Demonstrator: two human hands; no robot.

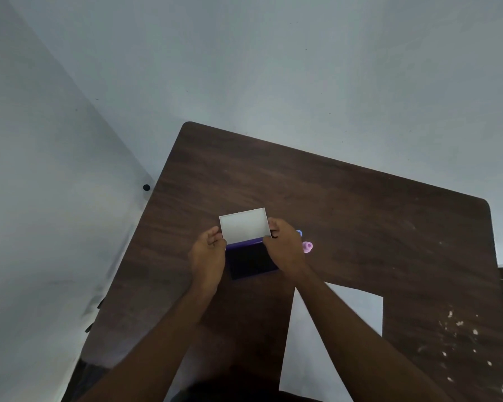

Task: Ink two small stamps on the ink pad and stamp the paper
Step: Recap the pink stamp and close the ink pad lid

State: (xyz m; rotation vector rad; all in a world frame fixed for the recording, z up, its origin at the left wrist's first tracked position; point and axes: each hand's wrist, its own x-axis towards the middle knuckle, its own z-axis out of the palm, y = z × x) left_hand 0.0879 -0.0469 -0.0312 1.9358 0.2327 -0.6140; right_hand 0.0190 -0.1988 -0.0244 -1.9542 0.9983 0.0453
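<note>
A purple ink pad (251, 261) lies on the dark wooden table (360, 216), its dark inked face showing. Its pale lid (243, 226) stands raised at the far edge. My left hand (208, 252) pinches the lid's left edge and my right hand (285, 246) pinches its right edge. Just right of my right hand a pink stamp (307, 247) lies on the table, and a blue stamp (299, 233) peeks out behind my fingers. A white sheet of paper (357, 314) lies nearer me on the right, partly under my right forearm.
Pale walls meet in a corner on the left, close to the table's left edge. White flecks and scuffs (459, 338) mark the table's right side. A small black knob (146, 187) sits on the wall by the table's far left corner.
</note>
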